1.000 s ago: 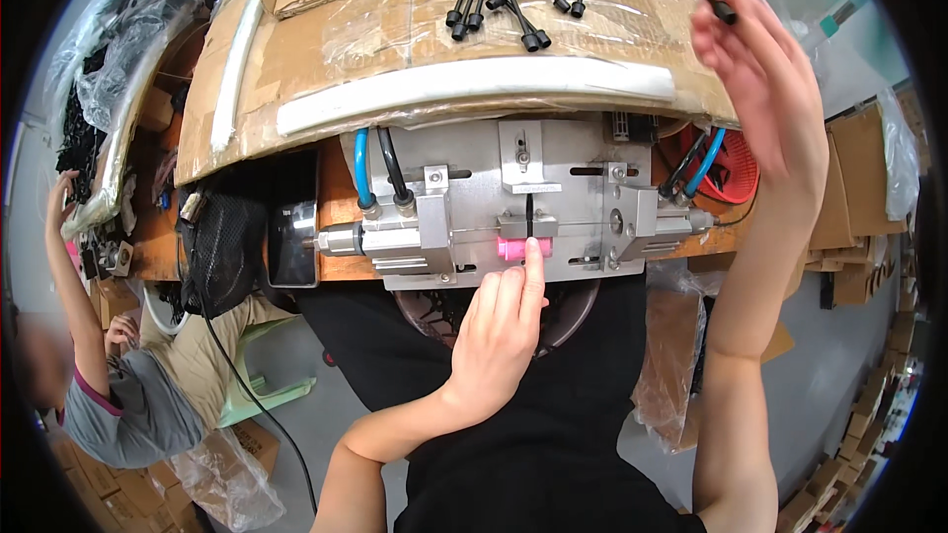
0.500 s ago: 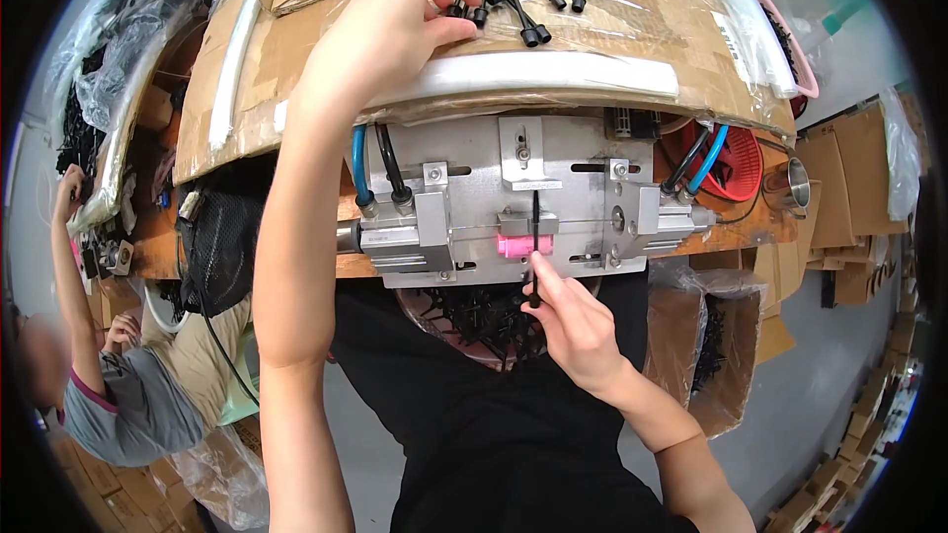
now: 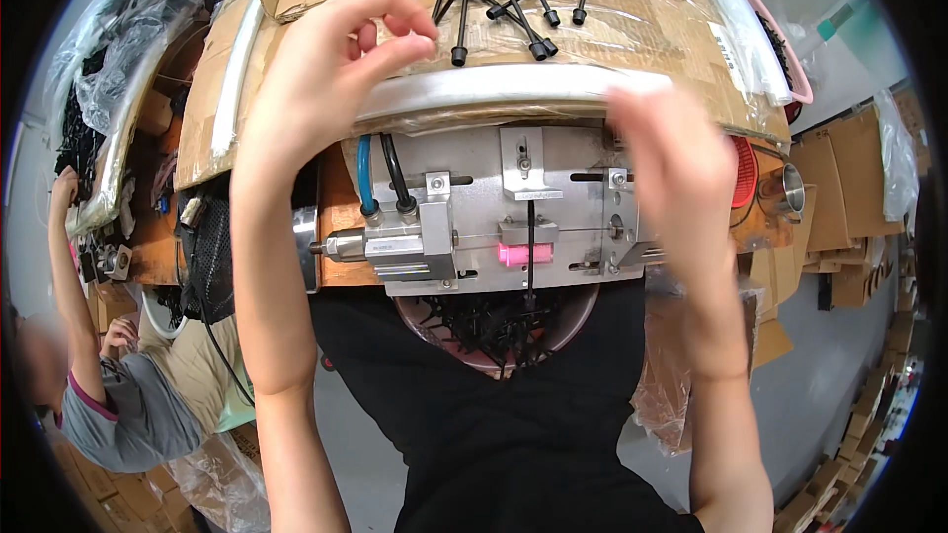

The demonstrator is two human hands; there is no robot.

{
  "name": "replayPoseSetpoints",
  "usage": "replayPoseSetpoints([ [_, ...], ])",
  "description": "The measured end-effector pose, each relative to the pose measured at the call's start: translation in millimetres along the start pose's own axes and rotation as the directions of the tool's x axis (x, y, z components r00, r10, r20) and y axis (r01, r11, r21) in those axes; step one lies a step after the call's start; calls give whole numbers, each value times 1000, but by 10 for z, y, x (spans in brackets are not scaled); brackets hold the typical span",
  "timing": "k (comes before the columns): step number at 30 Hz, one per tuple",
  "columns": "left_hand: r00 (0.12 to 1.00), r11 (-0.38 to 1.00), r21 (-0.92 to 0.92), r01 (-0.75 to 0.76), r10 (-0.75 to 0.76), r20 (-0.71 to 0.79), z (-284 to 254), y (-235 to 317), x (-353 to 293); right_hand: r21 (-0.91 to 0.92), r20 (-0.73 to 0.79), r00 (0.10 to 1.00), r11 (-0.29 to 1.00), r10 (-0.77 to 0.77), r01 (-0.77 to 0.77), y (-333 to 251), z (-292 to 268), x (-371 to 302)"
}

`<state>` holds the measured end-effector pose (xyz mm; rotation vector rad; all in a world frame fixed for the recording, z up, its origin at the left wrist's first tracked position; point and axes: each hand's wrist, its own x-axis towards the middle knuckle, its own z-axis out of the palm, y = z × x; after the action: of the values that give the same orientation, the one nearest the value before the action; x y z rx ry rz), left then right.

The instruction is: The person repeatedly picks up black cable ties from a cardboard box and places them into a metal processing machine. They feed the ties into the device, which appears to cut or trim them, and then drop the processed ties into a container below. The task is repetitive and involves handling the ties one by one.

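While hands [image 3: 321, 69] [image 3: 681, 153] hover, knob-ended black rods [image 3: 461, 30], taped cardboard [image 3: 671, 39], metal plate [image 3: 484, 163]

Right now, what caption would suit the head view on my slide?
Left hand by loose black rods on cardboard, blurred right hand over a metal fixture bearing a single rod.

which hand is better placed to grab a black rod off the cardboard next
Probably the left hand: its fingers are near the black rods, while the right hand is farther off.
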<state>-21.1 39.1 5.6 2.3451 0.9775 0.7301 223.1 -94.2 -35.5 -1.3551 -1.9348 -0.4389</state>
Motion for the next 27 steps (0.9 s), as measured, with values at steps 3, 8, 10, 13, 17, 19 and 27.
replayPoseSetpoints([
  [3, 992, 942, -334, -28, -16, -127, -11, 34, -68, -60, 104, 992, 995, -75, 82, 643, 156, 617],
  [8, 949, 991, -130, -28, -15, -314, 491, 417, -767, 91, 319, 947, 996, -42, 14, 925, 210, 770],
  [10, 965, 997, 45, -64, 73, -250, 751, 607, -1181, 357, 217, 971, 917, 104, -178, 866, 138, 691],
  [13, 984, 972, 205, -111, 136, -113, 1181, 713, -1525, 605, 87, 966, 758, 242, -244, 616, -143, 552],
  [17, 997, 954, 291, -69, 73, -4, 1541, 711, -1632, 653, -10, 946, 718, 325, -240, 398, -375, 288],
  [19, 997, 948, 308, -78, 78, 11, 1590, 692, -1590, 684, -30, 933, 688, 359, -243, 306, -457, 202],
  [27, 998, 929, 364, -64, 54, 38, 1520, 655, -1559, 547, -98, 960, 820, 262, -168, -129, -293, -541],
])
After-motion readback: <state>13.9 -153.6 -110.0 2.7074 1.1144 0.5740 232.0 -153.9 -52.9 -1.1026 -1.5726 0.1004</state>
